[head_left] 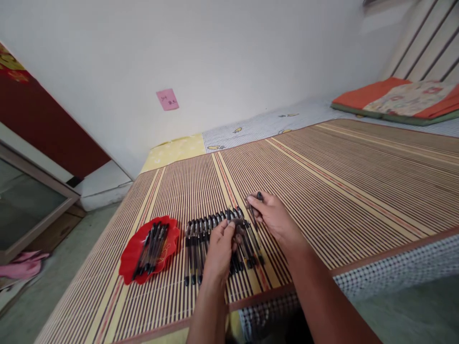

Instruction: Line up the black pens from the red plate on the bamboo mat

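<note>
Above a row of black pens (pixel 193 253) laid side by side on the striped mat, my left hand (pixel 219 243) is closed in a pinch. A dark pen end sticks up between its thumb and finger; the rest is hidden by the hand. Just right of the row, my right hand (pixel 274 215) is closed around a slim black pen (pixel 253 217), whose lower end points down to the mat. Left of the row, a red scalloped plate (pixel 127 258) holds several more black pens (pixel 154 248) in a loose bundle.
The striped bamboo mat (pixel 340 191) covers a bed with a checked sheet (pixel 251 126) showing at its edges. Folded orange and floral bedding (pixel 390 98) lies at the far right. A pink note (pixel 167 99) is on the wall. Pink cloth (pixel 21 265) lies low at left.
</note>
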Motion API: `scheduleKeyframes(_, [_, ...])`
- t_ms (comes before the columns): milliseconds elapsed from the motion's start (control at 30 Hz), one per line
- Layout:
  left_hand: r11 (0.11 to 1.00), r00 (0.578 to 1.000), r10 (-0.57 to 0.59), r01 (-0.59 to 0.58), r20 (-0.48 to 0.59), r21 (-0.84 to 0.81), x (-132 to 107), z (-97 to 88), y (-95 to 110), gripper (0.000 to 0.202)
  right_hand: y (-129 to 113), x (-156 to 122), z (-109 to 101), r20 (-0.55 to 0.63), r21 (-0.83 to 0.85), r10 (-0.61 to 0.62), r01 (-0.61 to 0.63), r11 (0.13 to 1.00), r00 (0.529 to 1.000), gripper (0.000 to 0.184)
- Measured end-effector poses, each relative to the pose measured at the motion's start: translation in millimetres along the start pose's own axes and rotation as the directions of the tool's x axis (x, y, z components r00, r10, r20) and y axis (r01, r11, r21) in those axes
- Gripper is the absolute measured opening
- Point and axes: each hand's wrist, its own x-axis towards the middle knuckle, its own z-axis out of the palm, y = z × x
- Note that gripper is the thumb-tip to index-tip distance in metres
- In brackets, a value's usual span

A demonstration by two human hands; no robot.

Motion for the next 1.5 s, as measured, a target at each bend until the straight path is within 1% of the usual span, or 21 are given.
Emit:
scheduleKeyframes(100, [0.99, 0.999, 0.043, -0.043, 0.008, 0.137, 1.0, -1.3, -2.4, 0.032, 2.6, -1.6, 3.6, 0.09, -0.193, -0.011, 0.028, 0.981, 0.996, 0.024])
scheduleKeyframes(167, [0.968, 0.997, 0.077, -0.082, 0.031, 0.239, 1.7, -1.3, -3.8, 0.03, 6.3, -1.4, 6.5, 0.12, -0.255, -0.034, 0.064, 0.965, 0.992, 0.021])
scheduleKeyframes(233, [0.946, 0.994, 0.097, -0.108, 0.05, 0.305, 2.0, -0.3, -4.8, 0.029, 9.9, -0.5, 7.7, 0.132, -0.291, -0.056, 0.093, 0.952, 0.99, 0.018])
scheduleKeyframes(433, [0.922, 0.987, 0.101, -0.14, 0.124, 0.36, -2.8, 5.5, 0.7, 0.027, 10.4, -0.4, 1.0, 0.179, -0.363, -0.089, 0.15, 0.92, 0.98, 0.018])
scheduleKeyframes(533, [0.901, 0.984, 0.117, -0.163, 0.138, 0.402, -6.8, 10.1, 5.6, 0.026, 6.7, -2.3, 0.8, 0.204, -0.414, -0.107, 0.185, 0.891, 0.973, 0.02])
scheduleKeyframes(600, [0.88, 0.979, 0.131, -0.189, 0.158, 0.436, -8.5, 11.6, 9.1, 0.028, 3.1, -3.0, 1.0, 0.202, -0.44, -0.129, 0.208, 0.874, 0.971, 0.019])
scheduleKeyframes(667, [0.87, 0.972, 0.133, -0.209, 0.196, 0.447, -8.7, 9.2, 13.2, 0.032, -1.7, -2.7, -2.2, 0.181, -0.468, -0.143, 0.213, 0.858, 0.973, 0.017])
scheduleKeyframes(700, [0.871, 0.972, 0.134, -0.209, 0.193, 0.445, -8.3, 5.8, 15.4, 0.034, -4.3, -2.0, -5.8, 0.163, -0.489, -0.144, 0.206, 0.848, 0.976, 0.018])
scheduleKeyframes(767, [0.874, 0.979, 0.153, -0.196, 0.132, 0.444, -6.4, -4.4, 19.7, 0.035, -8.5, 0.5, -16.6, 0.121, -0.567, -0.135, 0.18, 0.804, 0.983, 0.018])
scheduleKeyframes(833, [0.859, 0.979, 0.195, -0.195, 0.05, 0.474, -4.3, -16.2, 22.5, 0.03, -9.3, 4.4, -29.5, 0.087, -0.69, -0.12, 0.147, 0.709, 0.989, 0.018])
scheduleKeyframes(867, [0.839, 0.974, 0.226, -0.212, 0.034, 0.501, -3.5, -21.0, 23.2, 0.026, -7.9, 6.8, -35.2, 0.08, -0.753, -0.11, 0.132, 0.644, 0.991, 0.017])
scheduleKeyframes(933, [0.78, 0.957, 0.286, -0.268, 0.058, 0.565, -3.1, -25.4, 22.7, 0.018, -1.3, 11.8, -42.6, 0.067, -0.855, -0.082, 0.099, 0.509, 0.994, 0.016])
scheduleKeyframes(967, [0.746, 0.948, 0.307, -0.297, 0.088, 0.596, -3.5, -24.7, 21.6, 0.015, 3.3, 14.2, -43.9, 0.061, -0.889, -0.064, 0.083, 0.451, 0.996, 0.015])
scheduleKeyframes(1033, [0.676, 0.929, 0.327, -0.359, 0.175, 0.644, -5.2, -18.1, 18.2, 0.015, 13.8, 18.3, -42.0, 0.047, -0.927, -0.031, 0.055, 0.371, 0.998, 0.012])
scheduleKeyframes(1133, [0.57, 0.894, 0.302, -0.448, 0.331, 0.689, -8.4, -2.8, 11.3, 0.019, 27.0, 22.3, -33.1, 0.046, -0.944, 0.003, 0.042, 0.328, 0.999, 0.008])
scheduleKeyframes(1200, [0.501, 0.875, 0.262, -0.483, 0.406, 0.718, -10.0, 5.6, 6.3, 0.024, 32.3, 23.5, -27.4, 0.054, -0.949, 0.02, 0.045, 0.311, 0.998, 0.008])
scheduleKeyframes(1333, [0.394, 0.87, 0.166, -0.49, 0.464, 0.777, -11.8, 12.5, -1.8, 0.028, 34.8, 23.2, -23.2, 0.062, -0.96, 0.042, 0.048, 0.277, 0.997, 0.009])
scheduleKeyframes(1500, [0.334, 0.859, 0.109, -0.506, 0.5, 0.795, -12.3, 11.7, -5.0, 0.028, 31.7, 21.1, -27.7, 0.045, -0.967, 0.054, 0.03, 0.251, 0.998, 0.011])
